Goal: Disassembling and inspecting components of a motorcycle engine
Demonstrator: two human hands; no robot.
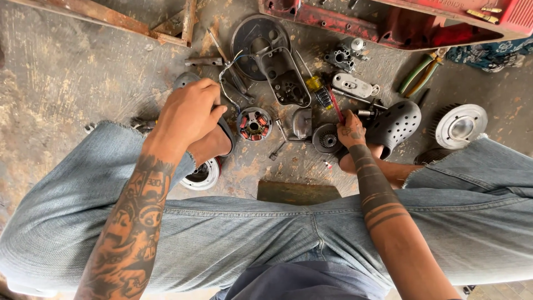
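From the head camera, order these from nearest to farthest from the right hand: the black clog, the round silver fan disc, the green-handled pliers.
From the right hand:
1. Black clog, right beside the hand.
2. Green-handled pliers, farther up, by the red frame.
3. Round silver fan disc, far right, by the knee.

The left hand [189, 114] covers most of a round grey part [184, 81] on the concrete floor [66, 78], and what its closed fingers hold cannot be told. The right hand [351, 132] hides the lower end of the red-handled tool [336, 109], so its tip is unseen. A red metal body [388, 25] is cut off by the top edge, as is a rusty frame [139, 25]. The ribbed disc [202, 174] lies half hidden behind the left knee.
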